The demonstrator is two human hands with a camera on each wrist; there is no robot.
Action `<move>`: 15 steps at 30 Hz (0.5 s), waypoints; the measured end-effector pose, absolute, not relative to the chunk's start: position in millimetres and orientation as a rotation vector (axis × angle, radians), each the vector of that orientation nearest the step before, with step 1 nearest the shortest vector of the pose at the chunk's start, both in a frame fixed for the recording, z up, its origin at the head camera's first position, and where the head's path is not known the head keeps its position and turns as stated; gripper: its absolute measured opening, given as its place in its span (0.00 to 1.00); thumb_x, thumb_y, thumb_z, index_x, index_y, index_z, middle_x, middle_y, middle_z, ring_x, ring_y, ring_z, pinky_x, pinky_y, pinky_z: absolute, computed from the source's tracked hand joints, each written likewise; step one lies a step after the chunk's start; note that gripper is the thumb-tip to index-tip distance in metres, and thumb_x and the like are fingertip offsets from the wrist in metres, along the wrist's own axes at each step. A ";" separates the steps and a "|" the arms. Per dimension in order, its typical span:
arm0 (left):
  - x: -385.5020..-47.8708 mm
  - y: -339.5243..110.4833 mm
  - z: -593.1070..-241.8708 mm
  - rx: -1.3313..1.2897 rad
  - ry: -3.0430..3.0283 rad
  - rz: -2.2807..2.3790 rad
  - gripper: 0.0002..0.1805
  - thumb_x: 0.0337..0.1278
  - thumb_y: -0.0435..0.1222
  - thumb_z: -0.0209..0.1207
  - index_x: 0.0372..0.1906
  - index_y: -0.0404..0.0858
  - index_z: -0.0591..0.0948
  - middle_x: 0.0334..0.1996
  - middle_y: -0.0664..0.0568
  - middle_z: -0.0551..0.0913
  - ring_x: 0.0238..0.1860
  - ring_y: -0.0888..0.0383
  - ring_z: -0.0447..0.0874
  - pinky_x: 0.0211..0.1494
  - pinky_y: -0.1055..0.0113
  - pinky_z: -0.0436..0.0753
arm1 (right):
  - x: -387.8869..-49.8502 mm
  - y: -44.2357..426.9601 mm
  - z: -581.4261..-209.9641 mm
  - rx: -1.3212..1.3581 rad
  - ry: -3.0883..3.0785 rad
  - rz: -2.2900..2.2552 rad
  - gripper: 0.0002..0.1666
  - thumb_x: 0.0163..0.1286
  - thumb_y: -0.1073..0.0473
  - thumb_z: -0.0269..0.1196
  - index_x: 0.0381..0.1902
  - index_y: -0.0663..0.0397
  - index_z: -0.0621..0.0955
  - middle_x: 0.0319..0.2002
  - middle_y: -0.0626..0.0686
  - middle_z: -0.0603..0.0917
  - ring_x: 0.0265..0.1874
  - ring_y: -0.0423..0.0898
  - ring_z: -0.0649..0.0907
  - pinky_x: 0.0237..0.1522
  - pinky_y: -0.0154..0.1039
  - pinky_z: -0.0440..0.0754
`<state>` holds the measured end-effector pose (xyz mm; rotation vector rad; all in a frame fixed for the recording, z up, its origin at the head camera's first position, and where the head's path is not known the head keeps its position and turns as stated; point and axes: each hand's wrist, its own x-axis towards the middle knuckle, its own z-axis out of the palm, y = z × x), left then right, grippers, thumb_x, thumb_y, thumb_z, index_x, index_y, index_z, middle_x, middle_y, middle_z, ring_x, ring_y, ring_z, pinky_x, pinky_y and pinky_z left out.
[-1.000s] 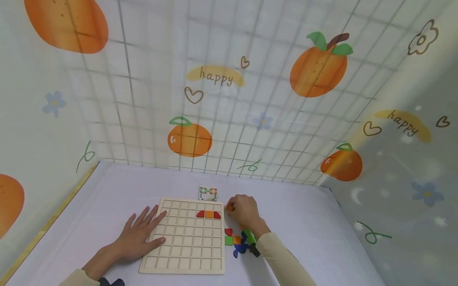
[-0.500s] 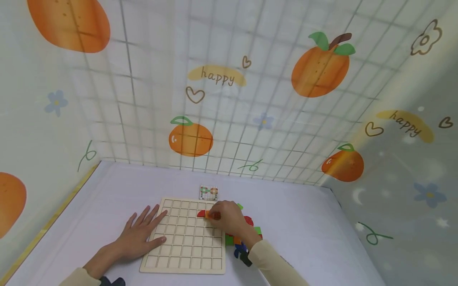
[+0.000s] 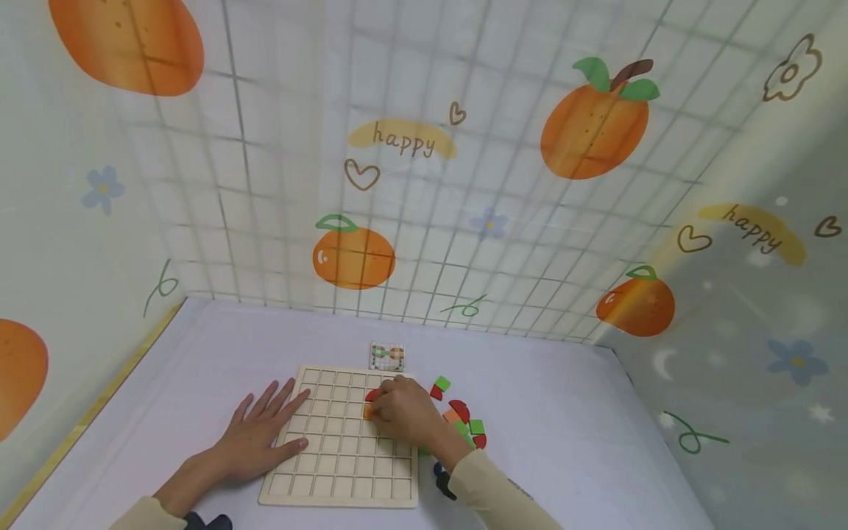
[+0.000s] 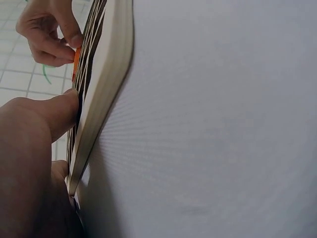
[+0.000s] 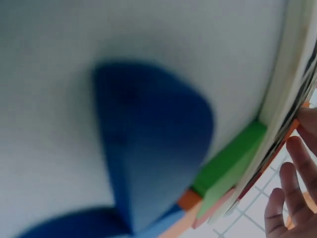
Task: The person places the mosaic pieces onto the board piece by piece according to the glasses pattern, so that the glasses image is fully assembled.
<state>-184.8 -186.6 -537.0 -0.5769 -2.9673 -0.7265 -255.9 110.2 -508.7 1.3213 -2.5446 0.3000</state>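
The left hand (image 3: pixel 258 440) lies flat with spread fingers across the left edge of the pale gridded board (image 3: pixel 331 466). Over the board's upper right part, the right hand (image 3: pixel 412 418) pinches a small orange piece (image 3: pixel 368 412), just below a red piece (image 3: pixel 372 395) in the grid. In the left wrist view, the thumb and fingers of the right hand (image 4: pixel 49 37) meet at the orange piece (image 4: pixel 77 60), against the board. The right hand covers the other pieces in that row.
A small patterned card (image 3: pixel 386 356) lies behind the board. To its right are scattered green (image 3: pixel 477 426), red (image 3: pixel 459 410) and orange pieces. A large blurred blue piece (image 5: pixel 153 129) and a green block (image 5: pixel 233 158) show in the right wrist view.
From beside the board, the right hand has moved left over the grid with an orange piece, then slightly further left and down. The left hand has stayed in place.
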 end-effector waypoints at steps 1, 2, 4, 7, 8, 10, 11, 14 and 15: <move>-185.3 -186.7 -536.5 -0.576 -2.977 -0.721 0.44 0.62 0.63 0.54 0.76 0.44 0.61 0.76 0.38 0.50 0.75 0.35 0.41 0.69 0.33 0.37 | -255.9 109.8 -508.3 1.312 -2.545 0.297 0.01 0.59 0.56 0.72 0.29 0.42 0.90 0.32 0.41 0.83 0.31 0.37 0.77 0.35 0.28 0.74; -185.6 -186.7 -535.8 -0.572 -2.984 -0.716 0.45 0.62 0.64 0.53 0.76 0.44 0.60 0.77 0.38 0.50 0.75 0.36 0.41 0.69 0.34 0.37 | -256.0 109.4 -508.1 1.305 -2.541 0.295 0.02 0.59 0.57 0.72 0.28 0.42 0.90 0.32 0.41 0.82 0.30 0.37 0.76 0.34 0.28 0.73; -185.8 -186.7 -534.8 -0.567 -2.998 -0.702 0.45 0.62 0.64 0.53 0.76 0.44 0.60 0.77 0.39 0.50 0.75 0.36 0.40 0.70 0.34 0.37 | -256.5 109.1 -508.0 1.297 -2.541 0.302 0.03 0.59 0.57 0.73 0.27 0.42 0.90 0.30 0.41 0.82 0.29 0.36 0.76 0.34 0.27 0.73; -186.0 -186.3 -535.0 -0.573 -2.995 -0.716 0.45 0.61 0.64 0.53 0.76 0.44 0.61 0.76 0.38 0.50 0.75 0.35 0.41 0.69 0.33 0.37 | -256.7 109.7 -507.7 1.295 -2.553 0.332 0.02 0.60 0.57 0.73 0.28 0.43 0.90 0.29 0.40 0.82 0.28 0.34 0.76 0.34 0.27 0.74; -185.8 -186.2 -534.8 -0.574 -2.993 -0.722 0.45 0.61 0.64 0.54 0.76 0.44 0.61 0.76 0.38 0.50 0.75 0.35 0.41 0.69 0.33 0.37 | -256.7 110.5 -507.7 1.293 -2.562 0.344 0.01 0.60 0.57 0.73 0.29 0.44 0.90 0.29 0.40 0.82 0.28 0.34 0.77 0.35 0.27 0.74; -185.9 -186.1 -535.9 -0.575 -2.989 -0.724 0.45 0.61 0.64 0.54 0.76 0.45 0.61 0.76 0.38 0.50 0.75 0.35 0.41 0.69 0.33 0.37 | -256.5 112.5 -507.4 1.285 -2.576 0.356 0.01 0.60 0.57 0.73 0.31 0.44 0.91 0.29 0.39 0.83 0.29 0.33 0.78 0.36 0.27 0.75; -186.1 -186.1 -536.7 -0.580 -2.975 -0.732 0.44 0.61 0.63 0.54 0.76 0.44 0.61 0.76 0.38 0.51 0.75 0.35 0.42 0.69 0.32 0.38 | -256.2 114.0 -507.6 1.279 -2.581 0.356 0.02 0.60 0.57 0.73 0.32 0.44 0.91 0.30 0.39 0.84 0.29 0.33 0.78 0.35 0.27 0.75; -186.4 -187.1 -541.0 -0.598 -2.933 -0.755 0.44 0.62 0.62 0.55 0.76 0.44 0.60 0.76 0.37 0.51 0.75 0.35 0.41 0.69 0.32 0.36 | -255.6 119.3 -508.0 1.252 -2.598 0.363 0.04 0.60 0.56 0.73 0.34 0.43 0.91 0.31 0.38 0.85 0.32 0.33 0.79 0.34 0.26 0.75; -186.6 -187.3 -542.2 -0.604 -2.915 -0.759 0.43 0.62 0.61 0.56 0.76 0.45 0.60 0.76 0.37 0.51 0.75 0.35 0.41 0.68 0.32 0.36 | -255.3 121.5 -508.2 1.244 -2.600 0.357 0.04 0.60 0.56 0.73 0.34 0.43 0.91 0.32 0.38 0.85 0.32 0.34 0.79 0.34 0.26 0.75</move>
